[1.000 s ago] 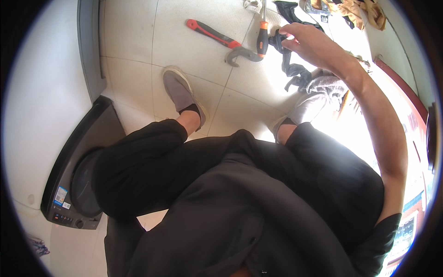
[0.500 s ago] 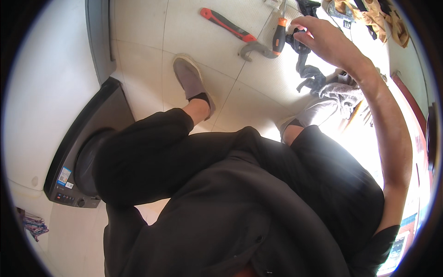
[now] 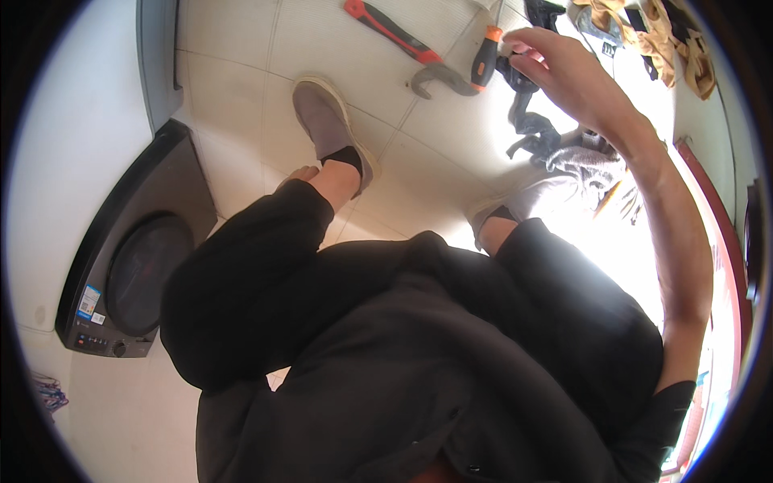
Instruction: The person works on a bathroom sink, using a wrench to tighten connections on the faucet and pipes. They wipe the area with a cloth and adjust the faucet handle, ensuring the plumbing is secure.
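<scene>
My right hand [image 3: 560,72] reaches over the floor at the upper right, its fingers curved and apart. Just left of its fingertips lies a screwdriver [image 3: 485,60] with a black and orange handle. A claw hammer [image 3: 394,36] with a red and black grip lies farther left, its grey head close to the screwdriver handle. Beneath and beside my right hand are dark, crumpled pieces [image 3: 531,121] that I cannot name. Only a few fingertips, apparently of my left hand [image 3: 301,174], show beside my left ankle; the rest is hidden behind my leg.
A dark front-loading washing machine [image 3: 153,266] stands at the left, close to my left knee. My shoes [image 3: 322,117] rest on the tiled floor [image 3: 233,105]. Tan and black items [image 3: 660,40] lie at the upper right. Strong sunlight washes out the right side.
The view has shifted slightly, and my left knee has moved away from the washing machine's door. Fingertips now show by my left ankle. My right hand stays near the screwdriver.
</scene>
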The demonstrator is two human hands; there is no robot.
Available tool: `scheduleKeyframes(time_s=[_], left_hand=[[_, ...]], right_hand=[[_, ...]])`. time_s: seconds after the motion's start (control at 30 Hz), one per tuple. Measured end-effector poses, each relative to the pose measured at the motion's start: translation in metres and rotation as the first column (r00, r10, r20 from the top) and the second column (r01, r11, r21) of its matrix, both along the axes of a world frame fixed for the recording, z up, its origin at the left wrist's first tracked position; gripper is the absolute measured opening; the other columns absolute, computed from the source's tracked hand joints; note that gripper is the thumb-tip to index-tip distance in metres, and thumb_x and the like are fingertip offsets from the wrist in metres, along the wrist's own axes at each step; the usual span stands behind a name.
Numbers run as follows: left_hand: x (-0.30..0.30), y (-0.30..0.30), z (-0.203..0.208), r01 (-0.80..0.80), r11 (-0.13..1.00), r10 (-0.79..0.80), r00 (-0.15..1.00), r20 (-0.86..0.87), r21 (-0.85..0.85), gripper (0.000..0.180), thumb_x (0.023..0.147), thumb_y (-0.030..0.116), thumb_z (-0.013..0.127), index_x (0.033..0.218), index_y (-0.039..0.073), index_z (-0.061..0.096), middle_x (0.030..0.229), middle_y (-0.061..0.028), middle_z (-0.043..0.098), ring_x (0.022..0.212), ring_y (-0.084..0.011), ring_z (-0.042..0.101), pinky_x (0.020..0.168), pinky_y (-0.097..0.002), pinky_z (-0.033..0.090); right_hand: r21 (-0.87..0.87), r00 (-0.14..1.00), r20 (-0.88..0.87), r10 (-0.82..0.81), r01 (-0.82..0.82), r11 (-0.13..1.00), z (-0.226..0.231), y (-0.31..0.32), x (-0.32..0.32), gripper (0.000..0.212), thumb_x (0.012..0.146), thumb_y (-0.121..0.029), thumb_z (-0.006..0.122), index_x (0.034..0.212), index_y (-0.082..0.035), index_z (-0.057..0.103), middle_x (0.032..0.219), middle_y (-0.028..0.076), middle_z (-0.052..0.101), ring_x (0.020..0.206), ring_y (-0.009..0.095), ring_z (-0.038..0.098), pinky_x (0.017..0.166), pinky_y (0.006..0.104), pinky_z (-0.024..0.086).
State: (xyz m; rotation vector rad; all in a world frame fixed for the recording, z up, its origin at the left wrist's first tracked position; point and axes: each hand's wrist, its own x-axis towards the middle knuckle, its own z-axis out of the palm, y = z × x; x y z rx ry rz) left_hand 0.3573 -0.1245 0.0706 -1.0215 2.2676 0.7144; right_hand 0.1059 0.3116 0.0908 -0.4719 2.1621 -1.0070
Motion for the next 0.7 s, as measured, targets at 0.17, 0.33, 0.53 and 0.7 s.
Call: scheduleKeyframes(time_s=[0.17,0.33,0.53,0.7], left_hand=[[-0.006,-0.066,0.068,-0.226,0.973,0.175,0.863,-0.473,-0.054,0.019,0.097,0.012,0.055,0.11,0.0,0.059,0.083,-0.0088,0.062,0.066,-0.0155,0.059,0.061,-0.0296,0.048],[-0.095,-0.117,0.122,-0.405,0.913,0.331,0.666,-0.669,0.049,0.012,0.097,0.01,0.053,0.103,0.002,0.061,0.078,-0.0057,0.059,0.062,-0.0105,0.052,0.055,-0.0271,0.041],[0.047,-0.177,0.047,0.497,0.828,-0.483,0.867,0.119,-0.26,0.019,0.098,0.017,0.055,0.089,0.002,0.061,0.069,-0.0073,0.058,0.062,-0.0145,0.054,0.061,-0.0293,0.044],[0.053,-0.107,0.018,0.346,0.934,-0.31,0.909,0.28,-0.091,0.019,0.098,0.017,0.054,0.089,0.001,0.061,0.069,-0.0071,0.058,0.063,-0.0143,0.055,0.061,-0.0294,0.044]], right_hand=[[0.011,0.996,0.0,-0.086,0.086,0.996,0.007,0.028,-0.001,0.034,0.102,-0.021,0.061,0.132,-0.005,0.063,0.114,0.02,0.072,0.107,0.031,0.07,0.093,0.0393,0.053],[0.056,0.985,0.055,-0.164,0.161,0.985,0.001,0.056,0.013,0.036,0.104,-0.022,0.06,0.135,-0.004,0.061,0.118,0.019,0.071,0.112,0.028,0.069,0.1,0.0383,0.052],[0.019,0.996,0.012,-0.087,0.086,0.996,0.012,0.037,-0.001,0.04,0.107,-0.026,0.056,0.139,-0.003,0.058,0.117,0.015,0.072,0.111,0.023,0.068,0.101,0.0362,0.052],[-0.062,0.992,-0.018,-0.124,0.122,0.991,0.031,0.041,-0.005,0.036,0.103,-0.023,0.062,0.125,0.005,0.062,0.102,0.022,0.075,0.095,0.03,0.074,0.083,0.0396,0.059]])
